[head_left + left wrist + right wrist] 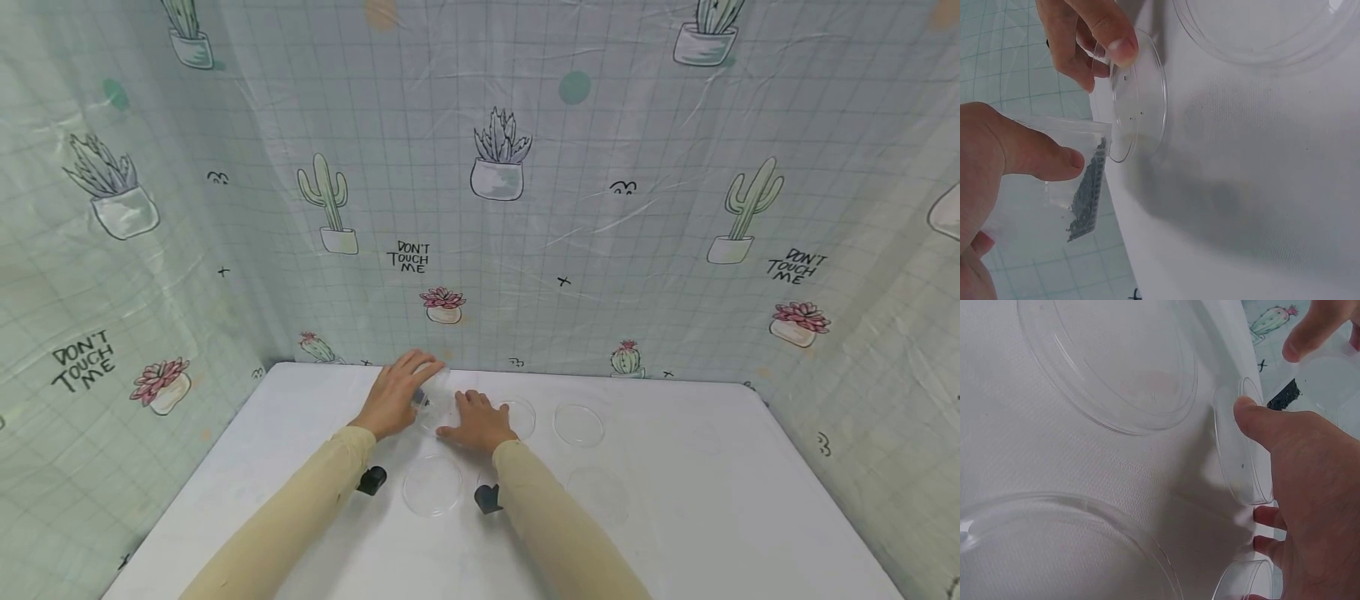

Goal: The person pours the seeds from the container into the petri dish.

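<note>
In the left wrist view my left hand (pixel 1029 153) pinches a small clear plastic bag (pixel 1089 194) with dark grains gathered along its lower edge. The bag's edge overlaps the rim of a clear petri dish (pixel 1154 94) near the table's far side. A few dark specks show in that dish. My right hand (pixel 482 423) grips the dish at its side, thumb on the rim and the other fingers round behind. In the right wrist view, the same dish (pixel 1232 456) lies under the right thumb, and the left fingers show beyond it with the bag.
Several more clear petri dishes lie on the white table (pixel 720 483), one in front (pixel 432 486) and others to the right (pixel 578 426), (pixel 597 494). One dish is partly hidden by the right forearm. A cactus-print curtain (pixel 570 208) stands behind the table's far edge.
</note>
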`<state>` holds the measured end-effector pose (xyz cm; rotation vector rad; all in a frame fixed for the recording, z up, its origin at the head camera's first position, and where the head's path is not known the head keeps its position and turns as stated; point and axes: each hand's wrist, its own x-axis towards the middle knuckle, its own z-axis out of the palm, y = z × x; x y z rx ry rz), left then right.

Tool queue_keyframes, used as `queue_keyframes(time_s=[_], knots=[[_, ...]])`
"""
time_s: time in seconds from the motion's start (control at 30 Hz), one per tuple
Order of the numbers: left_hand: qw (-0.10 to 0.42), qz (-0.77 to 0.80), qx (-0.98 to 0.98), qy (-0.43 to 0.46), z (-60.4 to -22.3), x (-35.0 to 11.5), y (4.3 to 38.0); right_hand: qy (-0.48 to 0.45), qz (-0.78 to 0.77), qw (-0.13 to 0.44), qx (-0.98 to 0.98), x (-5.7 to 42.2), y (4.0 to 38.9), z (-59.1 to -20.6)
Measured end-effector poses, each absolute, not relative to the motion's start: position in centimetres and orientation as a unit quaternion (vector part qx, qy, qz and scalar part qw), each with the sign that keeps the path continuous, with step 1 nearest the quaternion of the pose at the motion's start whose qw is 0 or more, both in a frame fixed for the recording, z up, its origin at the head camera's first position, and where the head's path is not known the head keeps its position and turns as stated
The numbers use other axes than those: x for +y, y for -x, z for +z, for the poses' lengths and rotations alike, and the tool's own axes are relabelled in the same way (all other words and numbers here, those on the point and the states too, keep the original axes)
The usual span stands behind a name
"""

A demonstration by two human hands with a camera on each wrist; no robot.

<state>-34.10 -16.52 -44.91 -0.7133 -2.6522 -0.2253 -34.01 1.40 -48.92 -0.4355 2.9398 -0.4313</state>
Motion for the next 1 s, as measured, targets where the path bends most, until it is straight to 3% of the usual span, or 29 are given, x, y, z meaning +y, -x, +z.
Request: queue_keyframes(time_s=[1.0], knots=[[0.187, -0.073, -0.942, 0.270, -44.32, -16.27, 33.87, 0.147, -0.133, 0.074, 0.977, 1.38, 34.33, -49.12]])
